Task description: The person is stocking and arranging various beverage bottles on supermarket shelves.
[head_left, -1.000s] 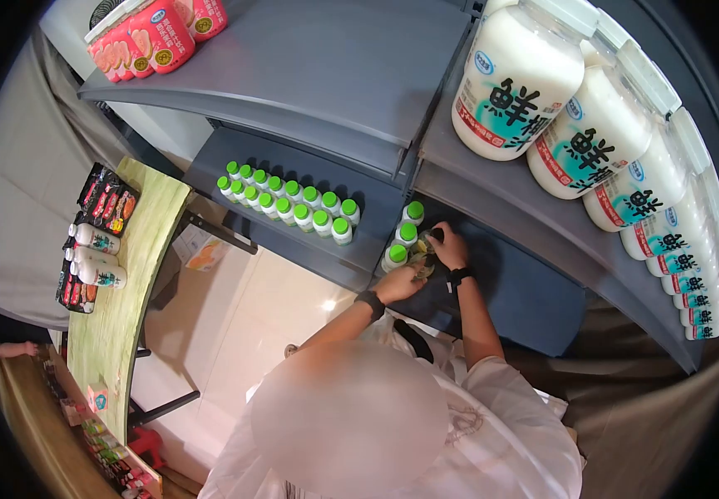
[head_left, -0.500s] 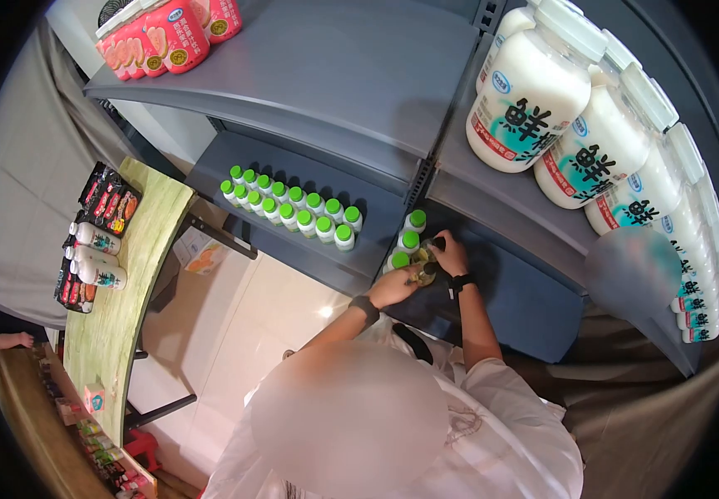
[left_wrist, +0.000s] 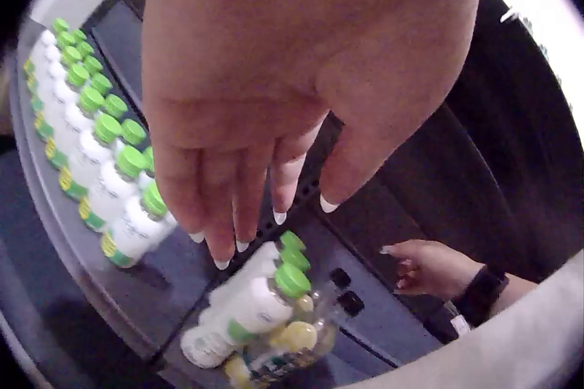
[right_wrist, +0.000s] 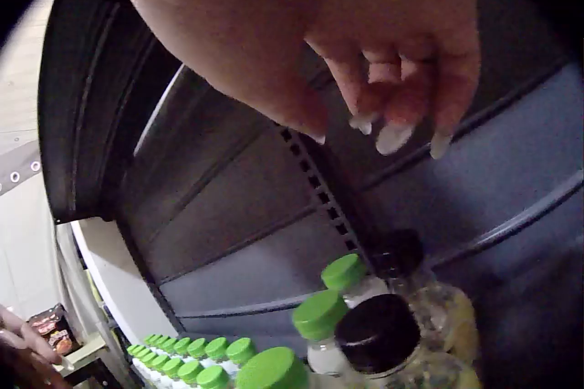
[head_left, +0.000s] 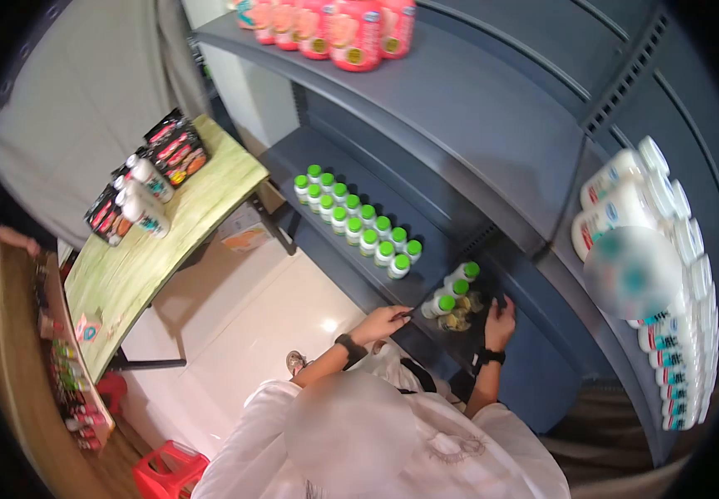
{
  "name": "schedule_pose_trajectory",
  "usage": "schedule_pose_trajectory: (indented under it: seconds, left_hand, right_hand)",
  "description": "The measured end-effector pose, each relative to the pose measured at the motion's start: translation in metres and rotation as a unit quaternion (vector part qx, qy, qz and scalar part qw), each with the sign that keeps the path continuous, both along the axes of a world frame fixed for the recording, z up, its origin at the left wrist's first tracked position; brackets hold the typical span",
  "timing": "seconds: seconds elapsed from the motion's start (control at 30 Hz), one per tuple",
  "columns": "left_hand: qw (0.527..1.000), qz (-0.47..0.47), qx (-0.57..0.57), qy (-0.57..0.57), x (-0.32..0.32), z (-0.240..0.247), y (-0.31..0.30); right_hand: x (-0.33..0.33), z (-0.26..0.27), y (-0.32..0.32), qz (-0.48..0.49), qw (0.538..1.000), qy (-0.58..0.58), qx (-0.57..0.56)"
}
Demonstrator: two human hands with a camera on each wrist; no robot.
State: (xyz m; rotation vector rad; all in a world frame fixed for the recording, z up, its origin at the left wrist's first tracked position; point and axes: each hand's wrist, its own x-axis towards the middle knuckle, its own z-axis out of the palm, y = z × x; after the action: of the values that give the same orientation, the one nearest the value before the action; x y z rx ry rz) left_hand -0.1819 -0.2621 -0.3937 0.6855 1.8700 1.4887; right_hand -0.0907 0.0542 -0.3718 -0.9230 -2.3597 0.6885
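My left hand (head_left: 382, 323) hovers at the front edge of the lower shelf with its fingers relaxed and nothing in them. In the left wrist view its straight fingers (left_wrist: 246, 197) hang above a short row of white bottles (left_wrist: 237, 316) with green caps. Two clear bottles (left_wrist: 301, 339) with black caps and yellowish contents stand right beside that row. To their right is my right hand (head_left: 499, 324), empty, its fingers loosely bent. The right wrist view has it above the black caps (right_wrist: 379, 330), apart from them.
A longer double row of green-capped bottles (head_left: 355, 229) stands farther left on the shelf. Pink bottles (head_left: 355, 37) sit on the shelf above, large white bottles (head_left: 625, 208) on the right. A green table (head_left: 185, 229) holds black packets and white bottles. A red stool (head_left: 168, 470) is low left.
Both hands have let go of the black-capped bottles and drawn apart, left hand leftward, right hand rightward. The bottles now stand beside the green-capped row. The head view has swung leftward.
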Motion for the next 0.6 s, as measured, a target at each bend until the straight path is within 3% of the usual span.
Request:
schedule_pose_trajectory:
  seconds: [0.03, 0.1, 0.3, 0.47, 0.6]
  left_hand:
    - [0.999, 0.04, -0.007, 0.003, 0.001, 0.006, -0.024]
    - [0.993, 0.117, -0.02, 0.008, 0.008, 0.02, -0.073]
    - [0.948, 0.314, -0.046, -0.004, 0.031, 0.021, -0.208]
    - [0.914, 0.404, -0.036, -0.026, 0.051, 0.04, -0.293]
    - [0.886, 0.463, -0.019, -0.01, 0.067, 0.052, -0.351]
  right_hand:
    - [-0.003, 0.003, -0.011, 0.004, 0.997, 0.064, 0.042]
    - [-0.01, 0.021, -0.031, 0.037, 0.997, 0.044, 0.05]
    - [-0.065, 0.039, -0.094, 0.179, 0.981, 0.068, -0.018]
    - [-0.111, 0.087, -0.22, 0.285, 0.953, 0.066, -0.082]
    - [-0.135, 0.096, -0.305, 0.349, 0.932, 0.02, -0.093]
